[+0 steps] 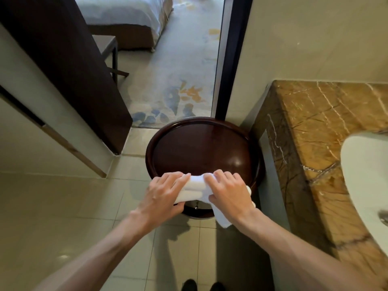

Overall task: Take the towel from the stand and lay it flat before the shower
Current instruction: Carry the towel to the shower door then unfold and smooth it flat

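Your towel (196, 189) is white and thick, folded into several layers that show as soft ridges between your hands. It sits at the near rim of the round dark wooden stand (201, 143), with one loose end hanging past the rim below your right wrist. You cannot tell from this view whether it rests on the rim or is lifted just clear of it.

Your left hand (165, 193) grips the towel's left end, fingers (178, 179) curled over the top and thumb beneath. Your right hand (228, 191) grips the right end the same way, its fingers (220, 175) clamped over the fold.

Count: one towel, one stand, two hands, one white basin (365, 175), one bed (126, 11).

Hidden or cut off:
- Both ends of the towel are covered by your hands, so only the middle and the hanging end show.
- The stand's legs are out of sight below its top, and a small metal fitting under the rim is too small to make out.
- The basin, set in a brown marble vanity (315, 127) just right of the stand, is cut by the frame's right edge.
- The bed beyond the doorway is cut at the top
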The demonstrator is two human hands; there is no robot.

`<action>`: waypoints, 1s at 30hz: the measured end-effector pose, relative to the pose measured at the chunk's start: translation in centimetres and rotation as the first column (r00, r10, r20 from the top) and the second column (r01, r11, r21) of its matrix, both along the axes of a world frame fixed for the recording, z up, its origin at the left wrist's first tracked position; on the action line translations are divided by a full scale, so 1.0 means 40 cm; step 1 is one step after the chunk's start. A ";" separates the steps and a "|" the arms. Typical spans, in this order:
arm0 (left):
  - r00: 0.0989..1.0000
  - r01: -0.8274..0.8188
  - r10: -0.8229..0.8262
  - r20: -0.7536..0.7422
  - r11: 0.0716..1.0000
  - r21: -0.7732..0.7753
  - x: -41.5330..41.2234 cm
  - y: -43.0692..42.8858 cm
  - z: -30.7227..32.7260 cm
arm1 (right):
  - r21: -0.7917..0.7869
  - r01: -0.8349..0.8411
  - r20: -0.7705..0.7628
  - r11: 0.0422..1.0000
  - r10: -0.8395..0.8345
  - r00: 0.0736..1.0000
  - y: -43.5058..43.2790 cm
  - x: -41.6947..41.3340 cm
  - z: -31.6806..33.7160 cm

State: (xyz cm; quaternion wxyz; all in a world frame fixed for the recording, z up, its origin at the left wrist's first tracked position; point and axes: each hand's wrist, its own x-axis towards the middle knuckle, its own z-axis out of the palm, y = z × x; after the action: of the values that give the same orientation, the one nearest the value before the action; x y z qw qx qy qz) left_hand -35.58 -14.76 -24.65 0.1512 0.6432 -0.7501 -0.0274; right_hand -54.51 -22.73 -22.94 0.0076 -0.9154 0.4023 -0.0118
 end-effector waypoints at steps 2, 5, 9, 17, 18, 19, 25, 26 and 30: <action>1.000 -0.017 0.017 0.015 1.000 -0.008 -0.004 0.016 0.044 | -0.013 0.018 0.025 1.000 -0.018 1.000 0.026 0.007 0.048; 0.999 -0.035 0.035 0.020 0.999 -0.009 -0.008 0.040 0.107 | -0.004 0.020 0.046 1.000 -0.020 0.999 0.057 0.016 0.110; 0.998 -0.056 0.056 0.004 0.997 -0.043 -0.011 0.070 0.186 | 0.070 0.019 0.053 0.997 -0.023 0.998 0.089 0.010 0.179; 0.996 -0.088 0.086 -0.029 0.992 -0.087 -0.030 0.132 0.269 | 0.138 0.000 0.096 0.990 -0.013 0.995 0.144 -0.016 0.247; 0.994 -0.103 0.100 -0.040 0.991 -0.082 -0.032 0.139 0.272 | 0.137 -0.011 0.107 0.991 -0.004 0.994 0.148 -0.017 0.249; 0.993 -0.114 0.110 -0.050 0.990 -0.078 -0.032 0.144 0.274 | 0.135 -0.019 0.117 0.991 0.003 0.993 0.150 -0.016 0.252; 0.987 -0.144 0.138 -0.077 0.987 -0.071 -0.012 0.156 0.275 | 0.122 -0.027 0.111 0.992 0.013 0.994 0.149 0.017 0.268; 0.985 -0.157 0.151 -0.080 0.984 -0.080 -0.005 0.155 0.277 | 0.116 -0.032 0.105 0.993 0.020 0.994 0.145 0.026 0.272; 0.975 -0.207 0.195 -0.107 0.972 -0.113 0.038 0.157 0.291 | 0.087 -0.072 0.100 0.994 0.063 0.993 0.128 0.078 0.292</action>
State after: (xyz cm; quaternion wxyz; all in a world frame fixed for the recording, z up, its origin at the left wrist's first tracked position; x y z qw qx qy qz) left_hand -34.06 -8.50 -13.01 0.2284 0.7032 -0.6734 0.0041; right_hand -51.40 -17.63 -11.26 0.0692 -0.9256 0.3703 -0.0380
